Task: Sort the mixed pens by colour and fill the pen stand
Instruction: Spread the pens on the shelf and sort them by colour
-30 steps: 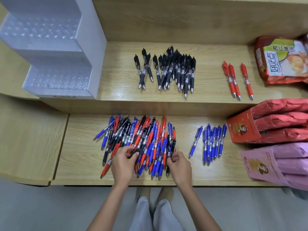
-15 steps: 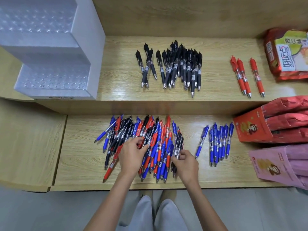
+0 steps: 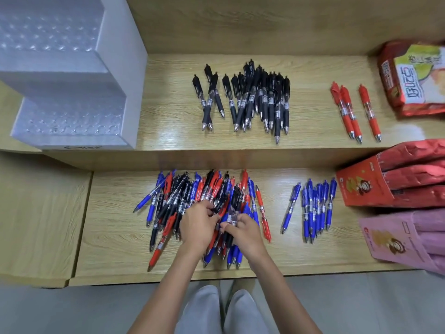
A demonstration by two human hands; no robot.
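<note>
A mixed heap of blue, red and black pens [image 3: 192,201] lies on the lower wooden shelf. Both hands rest on its middle. My left hand [image 3: 196,225] pinches pens in the heap, a black one among them. My right hand [image 3: 243,231] grips a black pen just beside it. Sorted groups lie apart: black pens [image 3: 252,100] on the upper shelf, three red pens [image 3: 354,112] to their right, blue pens [image 3: 315,208] on the lower shelf right of the heap. The white stepped pen stand [image 3: 79,75] sits at the upper left with no pens showing in it.
A snack bag [image 3: 414,78] lies at the far right of the upper shelf. A red box [image 3: 361,189] and a pink box [image 3: 395,239] of packets stand at the right of the lower shelf. A lower wooden ledge [image 3: 41,218] sits to the left.
Both hands moved up into the middle of the heap and closer together. Fingers have closed on pens there. The sorted groups have not changed.
</note>
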